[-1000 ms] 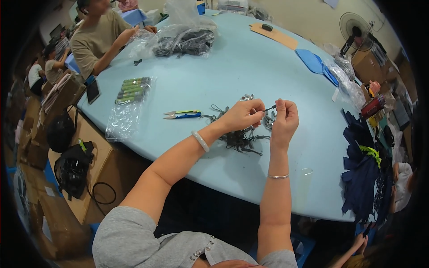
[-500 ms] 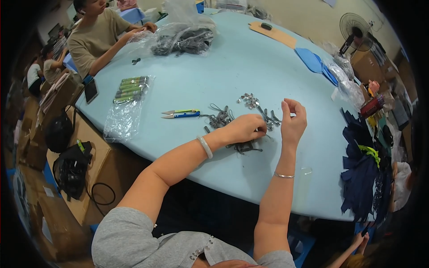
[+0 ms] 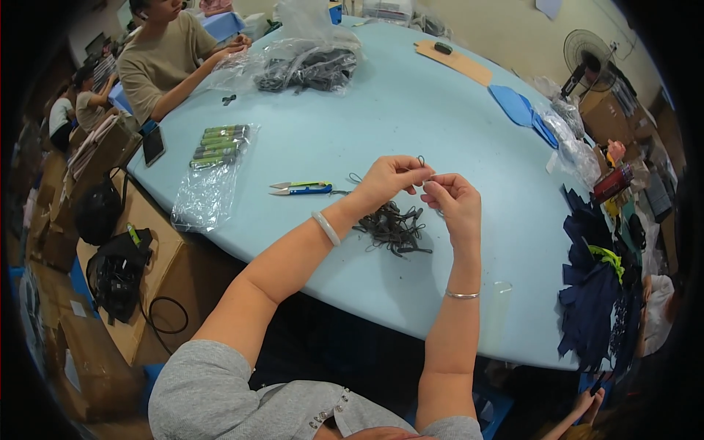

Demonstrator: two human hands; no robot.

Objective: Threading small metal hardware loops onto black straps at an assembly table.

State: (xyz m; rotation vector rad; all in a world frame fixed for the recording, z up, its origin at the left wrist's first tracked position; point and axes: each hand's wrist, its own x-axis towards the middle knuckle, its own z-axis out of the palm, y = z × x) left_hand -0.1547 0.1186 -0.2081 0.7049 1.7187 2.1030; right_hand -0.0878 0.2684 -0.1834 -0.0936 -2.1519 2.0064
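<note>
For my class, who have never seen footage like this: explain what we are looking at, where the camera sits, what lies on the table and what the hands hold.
There is no machine here, only a person working with bare hands. The camera is worn on that person's head and looks down, so the forearms enter from the bottom and straight edges bend near the rim. The left hand and right hand meet above a light blue table, pinching a small dark cord loop between the fingertips. Under them lies a pile of similar dark cords. To the left rest thread snips with blue and yellow handles, and a clear bag of green tubes. At the far end another person handles plastic bags. Dark blue cloth hangs at the right edge.
</note>
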